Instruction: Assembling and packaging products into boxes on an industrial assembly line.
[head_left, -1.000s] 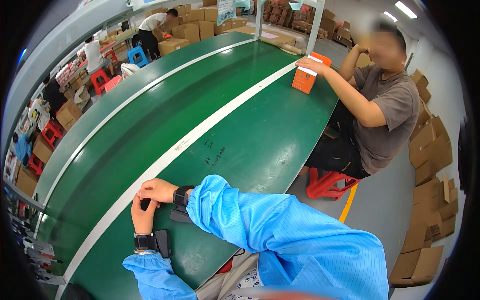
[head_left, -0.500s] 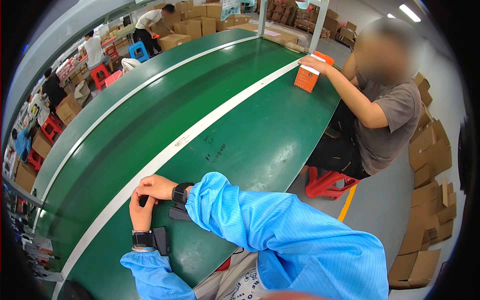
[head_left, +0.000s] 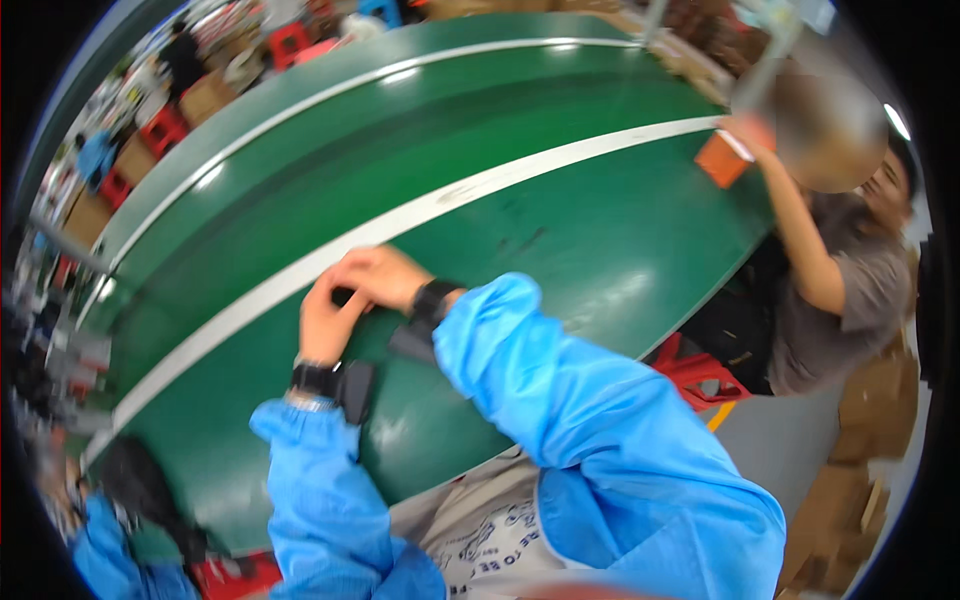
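Observation:
My left hand (head_left: 325, 322) and my right hand (head_left: 385, 277) meet at the fingertips above the green tabletop (head_left: 470, 260), by its white strip (head_left: 290, 278). The fingers of both are curled and press together; whatever may be between them is hidden and blurred. Each wrist wears a black band with a small black device (head_left: 355, 392) on it. Light-blue sleeves (head_left: 610, 430) cover both of my forearms.
At the far right, a seated person's hand rests on an orange box (head_left: 722, 160). A red stool (head_left: 700, 378) stands beside the table edge. At lower left are a dark, blurred object (head_left: 140, 480) and another person's blue sleeve (head_left: 105, 550). Cardboard boxes (head_left: 875, 410) line the right side.
The view has swung, so the table and the seated person sit further right, and the lower-left person's sleeve now shows. My hands stay joined at the fingertips.

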